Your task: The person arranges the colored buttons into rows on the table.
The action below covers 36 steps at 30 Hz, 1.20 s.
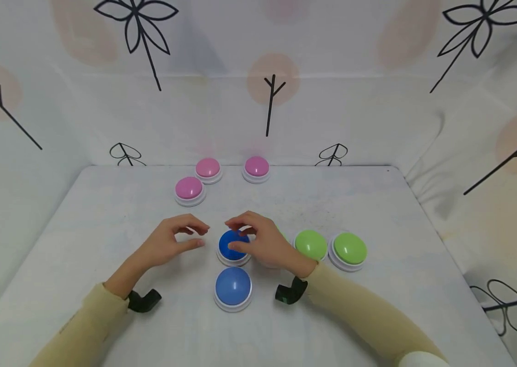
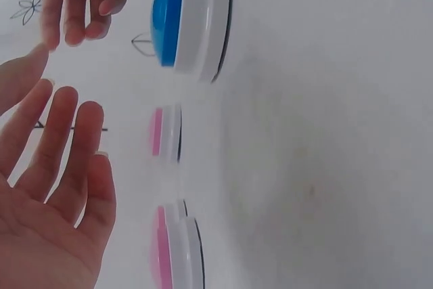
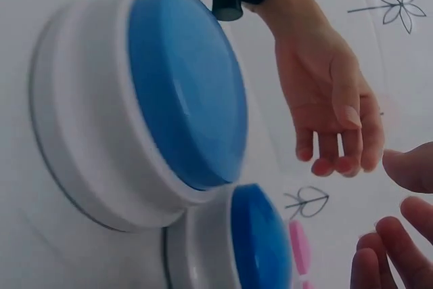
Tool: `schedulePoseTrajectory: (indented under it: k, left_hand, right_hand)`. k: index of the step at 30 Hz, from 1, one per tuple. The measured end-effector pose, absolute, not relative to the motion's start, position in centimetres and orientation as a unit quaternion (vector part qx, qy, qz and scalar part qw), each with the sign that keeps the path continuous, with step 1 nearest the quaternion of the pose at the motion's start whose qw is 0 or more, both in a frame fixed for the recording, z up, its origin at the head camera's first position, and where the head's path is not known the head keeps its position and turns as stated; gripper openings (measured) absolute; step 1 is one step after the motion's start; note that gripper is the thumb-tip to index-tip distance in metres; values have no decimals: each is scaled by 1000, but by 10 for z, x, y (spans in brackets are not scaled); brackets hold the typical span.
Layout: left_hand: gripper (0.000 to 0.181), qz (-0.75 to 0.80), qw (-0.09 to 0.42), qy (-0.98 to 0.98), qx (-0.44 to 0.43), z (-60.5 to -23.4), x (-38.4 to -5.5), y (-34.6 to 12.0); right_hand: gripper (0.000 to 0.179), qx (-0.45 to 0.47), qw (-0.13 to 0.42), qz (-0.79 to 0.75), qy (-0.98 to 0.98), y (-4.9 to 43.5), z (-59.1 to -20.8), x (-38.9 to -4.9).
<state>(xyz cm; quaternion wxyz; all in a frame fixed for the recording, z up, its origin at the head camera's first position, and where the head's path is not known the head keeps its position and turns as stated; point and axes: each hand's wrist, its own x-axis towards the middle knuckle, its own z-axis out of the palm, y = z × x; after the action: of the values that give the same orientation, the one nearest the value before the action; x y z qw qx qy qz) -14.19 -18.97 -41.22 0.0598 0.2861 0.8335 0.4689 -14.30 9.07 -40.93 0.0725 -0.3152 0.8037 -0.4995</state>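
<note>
Two blue push buttons with white bases stand one behind the other at mid-table: the farther blue button point(image 1: 227, 245) and the nearer blue button point(image 1: 233, 286). My right hand point(image 1: 265, 243) hovers over the farther one, fingers loosely bent and holding nothing; its thumb overlaps the blue dome in the head view. To the left of that button, my left hand point(image 1: 171, 242) hangs in the air with relaxed fingers and an empty palm. In the right wrist view, the nearer blue button point(image 3: 186, 86) looms large, while both hands face each other above dome height.
Three pink buttons, one of them the front pink button point(image 1: 189, 189), sit toward the table's back edge. Green buttons stand right of my right hand, including the rightmost green button point(image 1: 349, 250); another is mostly hidden behind that hand. Patterned cloth point(image 1: 222, 117) hangs around the table.
</note>
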Motion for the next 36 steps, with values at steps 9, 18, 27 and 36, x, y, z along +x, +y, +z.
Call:
schedulePoseTrajectory:
  k: [9, 18, 27, 36]
  left_hand:
    - [33, 477, 15, 854, 208, -414, -158, -207]
    - [38, 477, -8, 866, 151, -420, -175, -226]
    - [41, 488, -10, 866, 107, -425, -194, -242]
    - [45, 507, 5, 859, 72, -424, -206, -243]
  right_hand:
    - [43, -267, 93, -527, 801, 69, -406, -186]
    - [44, -245, 122, -533, 801, 46, -407, -216]
    - [41, -213, 135, -549, 797, 21, -414, -241]
    - [40, -186, 146, -625, 744, 3, -422, -268]
